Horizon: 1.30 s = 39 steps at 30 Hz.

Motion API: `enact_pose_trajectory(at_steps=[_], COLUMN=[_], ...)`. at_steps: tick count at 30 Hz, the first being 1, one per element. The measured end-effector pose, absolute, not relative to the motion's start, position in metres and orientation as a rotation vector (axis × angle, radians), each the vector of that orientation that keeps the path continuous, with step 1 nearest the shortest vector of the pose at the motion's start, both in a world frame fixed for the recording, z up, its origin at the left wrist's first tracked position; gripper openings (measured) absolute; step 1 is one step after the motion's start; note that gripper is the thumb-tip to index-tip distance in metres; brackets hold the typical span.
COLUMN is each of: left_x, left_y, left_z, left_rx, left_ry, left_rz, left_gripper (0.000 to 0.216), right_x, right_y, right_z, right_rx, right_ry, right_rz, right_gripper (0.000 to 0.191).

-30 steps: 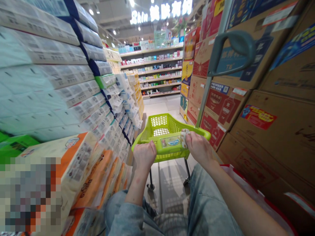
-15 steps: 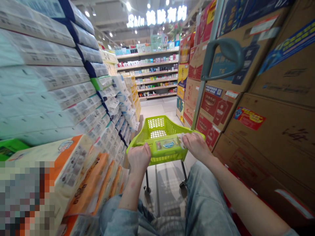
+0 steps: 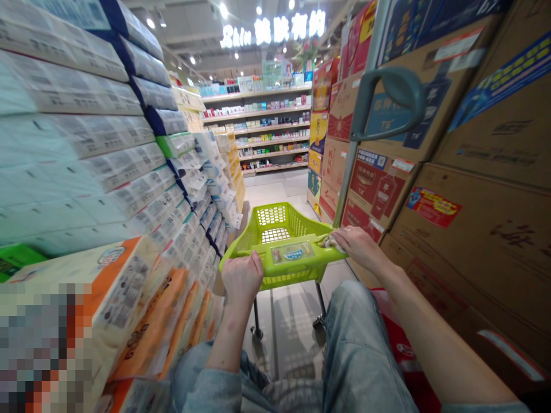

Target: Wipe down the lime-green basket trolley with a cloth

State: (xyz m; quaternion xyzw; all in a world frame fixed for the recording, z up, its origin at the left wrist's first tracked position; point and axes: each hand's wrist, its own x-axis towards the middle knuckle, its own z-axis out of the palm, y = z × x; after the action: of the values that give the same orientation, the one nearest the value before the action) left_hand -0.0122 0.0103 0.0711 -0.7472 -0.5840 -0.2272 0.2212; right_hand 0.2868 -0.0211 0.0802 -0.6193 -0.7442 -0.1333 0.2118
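Observation:
A lime-green shopping cart (image 3: pixel 295 269) with a perforated plastic basket stands in front of me. My left hand (image 3: pixel 242 277) is closed around the left side of its handle bar. Near the right end of the bar, my right hand (image 3: pixel 353 245) presses a crumpled white cloth or tissue (image 3: pixel 334 242) onto the plastic, with its fingers bent over it. A clear label panel (image 3: pixel 293 252) with a blue oval sits on the handle between my hands. Part of the white piece is hidden under my fingers.
Tall stacks of wrapped tissue packs (image 3: pixel 86 137) line the left side, with orange packs (image 3: pixel 142 338) lower down. Cardboard cartons (image 3: pixel 482 212) are piled on the right, behind a pole with a grey loop handle (image 3: pixel 387 103). Stocked shelves (image 3: pixel 271 123) stand ahead.
My right hand has slid right along the handle with the white cloth or tissue, from beside the label panel toward the bar's end. My left hand has stayed on the handle.

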Motion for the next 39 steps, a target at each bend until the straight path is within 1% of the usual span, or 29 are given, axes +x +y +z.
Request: enact_pose_trajectory(at_steps=[4, 8, 12, 15, 20, 25, 31, 36, 39], left_x=[-0.014, -0.016, -0.012, -0.007, -0.003, -0.007, -0.011, -0.008, -0.001], left_y=[0.011, 0.012, 0.008, 0.003, -0.003, 0.001, 0.007, 0.008, 0.005], left_z=[0.071, 0.072, 0.075, 0.077, 0.076, 0.075, 0.073, 0.073, 0.074], left_rx=[-2.054, -2.085, -2.139, -2.167, -2.189, -2.158, -2.094, -2.063, -2.052], left_ry=[-1.606, -1.566, -1.517, -1.508, -1.524, -1.555, -1.564, -1.604, -1.635], left_rz=[-0.613, -0.605, -0.591, -0.589, -0.611, -0.616, -0.606, -0.602, -0.593], left_gripper=[0.057, 0.056, 0.057, 0.059, 0.057, 0.056, 0.058, 0.058, 0.059], right_x=[0.264, 0.260, 0.281, 0.295, 0.296, 0.288, 0.276, 0.272, 0.271], right_y=[-0.027, -0.020, -0.008, -0.005, -0.010, -0.012, -0.005, 0.005, 0.009], right_z=[0.086, 0.092, 0.096, 0.096, 0.090, 0.071, 0.049, 0.044, 0.044], right_rx=[-1.875, -1.999, -1.877, -1.771, -1.768, -1.815, -1.679, -1.588, -1.597], right_ry=[-2.074, -2.083, -2.231, -2.246, -2.080, -1.849, -1.565, -1.338, -1.347], right_rz=[-0.375, -0.219, -0.032, 0.016, -0.178, -0.396, -0.531, -0.705, -0.756], right_gripper=[0.052, 0.057, 0.058, 0.061, 0.057, 0.057, 0.048, 0.037, 0.033])
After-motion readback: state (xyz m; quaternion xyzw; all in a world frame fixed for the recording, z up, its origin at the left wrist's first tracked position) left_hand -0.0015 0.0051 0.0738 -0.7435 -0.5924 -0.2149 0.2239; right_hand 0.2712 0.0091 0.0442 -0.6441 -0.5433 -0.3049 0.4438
